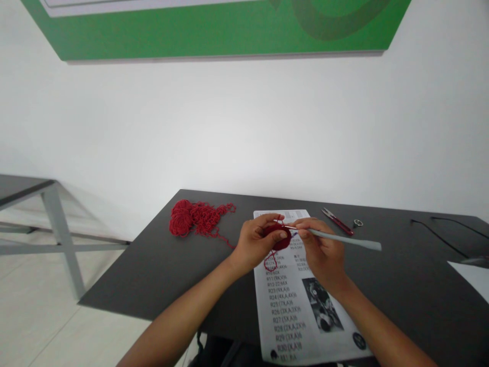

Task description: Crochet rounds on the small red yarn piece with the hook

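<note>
Between finger and thumb, my left hand (pixel 255 240) grips a small round piece of red crochet (pixel 281 240). A crochet hook (pixel 344 238) with a pale grey handle is pinched in my right hand (pixel 323 250), its metal tip at the upper edge of the piece. Whether the tip sits inside a stitch is too small to tell. A loop of red yarn (pixel 271 262) dangles under the piece. From my left hand a strand runs back to the ball of red yarn (pixel 181 218) and its loose tangle on the table's left side.
Beneath my hands lies a printed pattern sheet (pixel 282 311) on the dark table (pixel 153 275). Red thread snips (pixel 338 221) and a small metal ring (pixel 358 223) lie behind my right hand. Glasses (pixel 443 239) and white paper (pixel 471 278) are at the right.
</note>
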`<state>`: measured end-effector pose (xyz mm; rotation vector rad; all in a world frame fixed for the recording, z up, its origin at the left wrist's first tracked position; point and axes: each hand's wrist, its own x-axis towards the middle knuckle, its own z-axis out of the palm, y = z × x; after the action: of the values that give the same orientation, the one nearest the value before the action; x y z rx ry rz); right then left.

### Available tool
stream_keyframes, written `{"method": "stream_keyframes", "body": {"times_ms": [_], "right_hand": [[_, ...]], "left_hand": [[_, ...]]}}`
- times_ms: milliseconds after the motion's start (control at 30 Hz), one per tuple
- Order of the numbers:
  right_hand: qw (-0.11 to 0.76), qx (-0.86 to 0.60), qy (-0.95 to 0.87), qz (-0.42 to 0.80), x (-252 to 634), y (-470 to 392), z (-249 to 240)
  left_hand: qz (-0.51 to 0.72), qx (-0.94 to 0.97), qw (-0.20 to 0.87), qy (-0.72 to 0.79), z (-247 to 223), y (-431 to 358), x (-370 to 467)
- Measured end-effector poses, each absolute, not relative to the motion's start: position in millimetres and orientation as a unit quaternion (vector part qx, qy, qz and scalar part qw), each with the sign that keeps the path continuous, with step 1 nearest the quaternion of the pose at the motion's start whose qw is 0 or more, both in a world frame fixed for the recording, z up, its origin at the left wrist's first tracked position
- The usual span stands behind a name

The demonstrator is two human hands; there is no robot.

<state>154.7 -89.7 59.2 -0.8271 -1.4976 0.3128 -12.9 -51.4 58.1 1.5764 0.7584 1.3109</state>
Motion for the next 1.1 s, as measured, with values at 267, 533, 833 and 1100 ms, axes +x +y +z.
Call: {"method": "stream_keyframes", "body": {"times_ms": [267, 533, 833, 1100], "right_hand": [[0.577, -0.344, -0.737, 0.077, 158, -88, 57], [0.471, -0.323, -0.813, -0.115, 159, -84, 47], [0.49, -0.32, -0.789, -0.187, 156, -89, 51], [0.586, -0.399, -0.702, 0.071, 150, -90, 54]], "left_hand": [[0.526, 0.746, 0.265, 0.312, 52, -50, -17], [0.544, 0.704, 0.346, 0.3, 43, -52, -9], [0.529, 0.605, 0.506, 0.312, 46, -50, -6], [0.576, 0.697, 0.297, 0.308, 46, -49, -12]]}}
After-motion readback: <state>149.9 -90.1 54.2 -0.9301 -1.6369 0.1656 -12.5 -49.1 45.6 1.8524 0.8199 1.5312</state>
